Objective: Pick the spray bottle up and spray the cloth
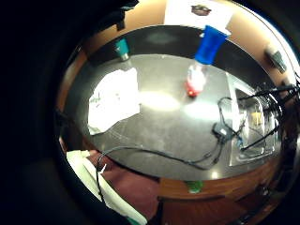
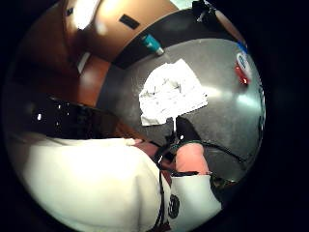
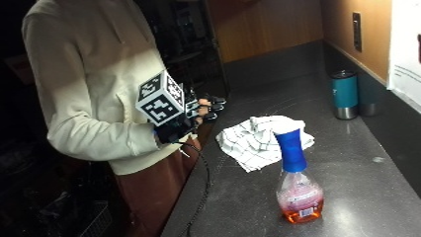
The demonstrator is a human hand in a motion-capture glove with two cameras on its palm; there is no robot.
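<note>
Gloved right hand [image 3: 188, 118], fingers loosely curled and holding nothing, hangs short of the spray bottle [image 3: 297, 185] beside the cloth [image 3: 260, 139]; the reach is yet to come.

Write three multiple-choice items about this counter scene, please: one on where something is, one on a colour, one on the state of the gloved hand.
1. Where is the teal tumbler?
A. Upright near the back wall, beyond the cloth
B. Lying on the cloth
C. In the person's bare hand

2. What colour is the top of the spray bottle?
A. Green
B. Blue
C. White

3. What is the gloved right hand doing?
A. Gripping the spray bottle
B. Pressing on the cloth
C. Holding none of the task's things, raised in front of the person's body

Answers:
1. A: the outside view shows it upright by the wall, past the checked cloth.
2. B: a blue top sits above the clear body holding orange liquid.
3. C: the hand is at the counter's edge, apart from bottle and cloth.
</note>
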